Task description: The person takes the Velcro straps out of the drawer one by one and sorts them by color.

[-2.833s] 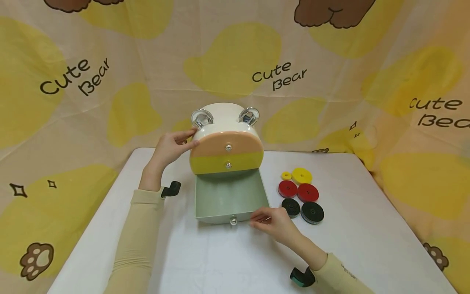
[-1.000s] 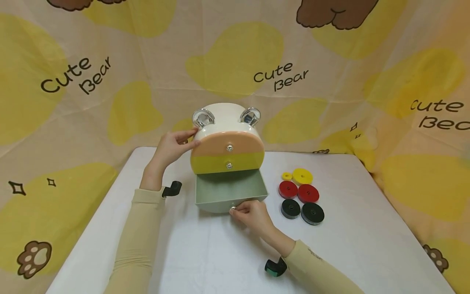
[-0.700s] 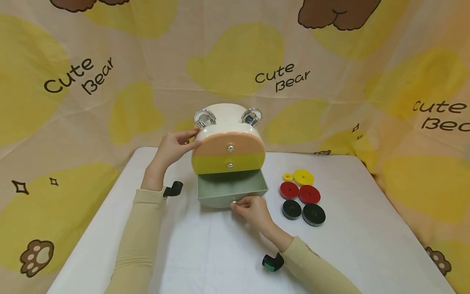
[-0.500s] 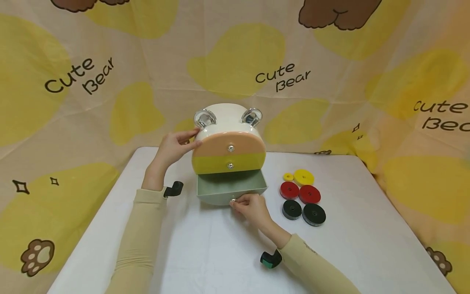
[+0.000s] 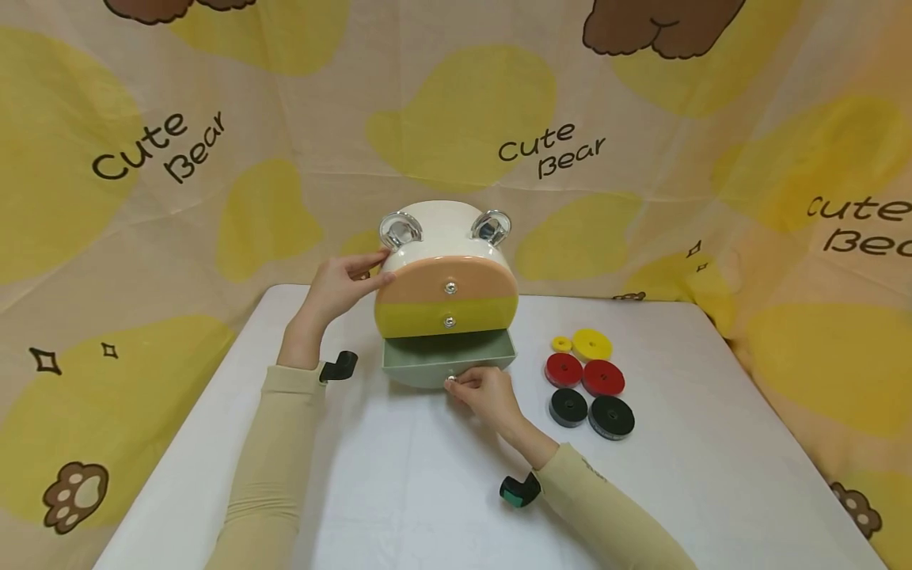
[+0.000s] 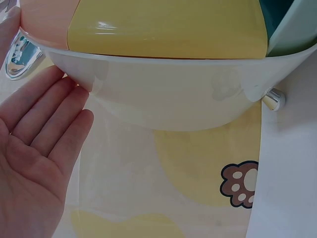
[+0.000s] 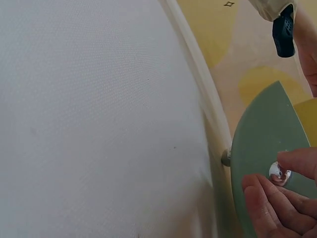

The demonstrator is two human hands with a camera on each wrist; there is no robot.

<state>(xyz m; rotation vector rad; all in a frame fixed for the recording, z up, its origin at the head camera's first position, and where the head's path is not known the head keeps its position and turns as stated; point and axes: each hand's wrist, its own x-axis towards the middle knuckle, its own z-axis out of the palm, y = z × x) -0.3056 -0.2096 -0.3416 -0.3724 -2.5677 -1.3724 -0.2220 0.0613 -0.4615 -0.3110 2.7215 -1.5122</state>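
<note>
A rounded white storage box (image 5: 440,224) with two silver ears stands at the table's back. Its peach top drawer (image 5: 413,283) and yellow middle drawer (image 5: 409,318) are closed. The green bottom drawer (image 5: 406,374) sticks partly out, and nothing shows in its visible part. My right hand (image 5: 492,400) pinches that drawer's silver knob (image 7: 280,173) between thumb and fingers. With straight fingers, my left hand (image 5: 333,291) steadies the box's left side near the ear. The left wrist view shows those fingertips against the white shell (image 6: 163,89) and the thumb at its front edge.
Right of the box lie several round discs in pairs: a small yellow disc (image 5: 561,344), a larger yellow disc (image 5: 592,345), red discs (image 5: 564,370) and black discs (image 5: 611,416). A white cloth (image 5: 399,491) covers the table; a patterned curtain (image 5: 442,103) hangs behind.
My right hand has moved from the green drawer's right front corner to its knob. The drawer has slid inward, toward the box. My left hand has stayed at the box's side.
</note>
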